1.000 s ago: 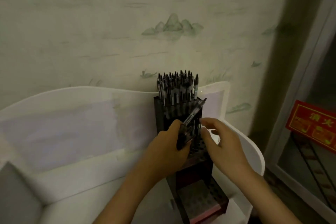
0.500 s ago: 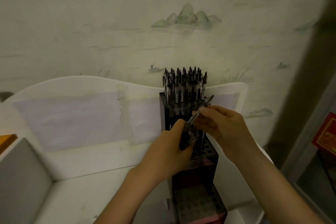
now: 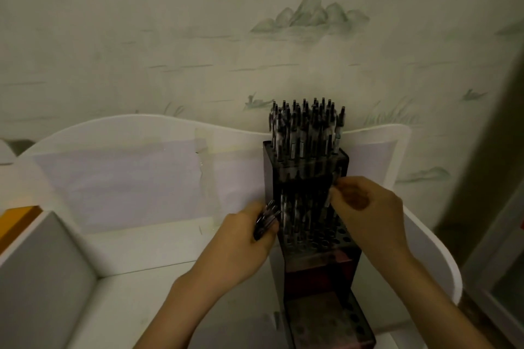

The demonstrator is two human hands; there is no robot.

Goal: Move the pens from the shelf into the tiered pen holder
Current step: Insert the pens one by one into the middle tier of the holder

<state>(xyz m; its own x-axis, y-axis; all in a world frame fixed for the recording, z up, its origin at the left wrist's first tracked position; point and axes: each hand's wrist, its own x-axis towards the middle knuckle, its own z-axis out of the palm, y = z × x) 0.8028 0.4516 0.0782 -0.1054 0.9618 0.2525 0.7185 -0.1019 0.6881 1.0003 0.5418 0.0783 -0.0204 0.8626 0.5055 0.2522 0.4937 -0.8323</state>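
- My left hand [image 3: 243,246] grips spare pens [image 3: 265,221] beside the tiered pen holder [image 3: 312,207] on the shelf [image 3: 141,249].
- My right hand [image 3: 365,207] pinches one pen [image 3: 329,198] over the middle tier.
- It could miss its hole and slip, because the holes are small.

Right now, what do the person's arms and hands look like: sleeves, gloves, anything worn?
Both forearms are bare up to the frame edge, no sleeves visible. The left hand and right hand have no gloves; no rings, watch or bands show, though the picture is dim and soft.
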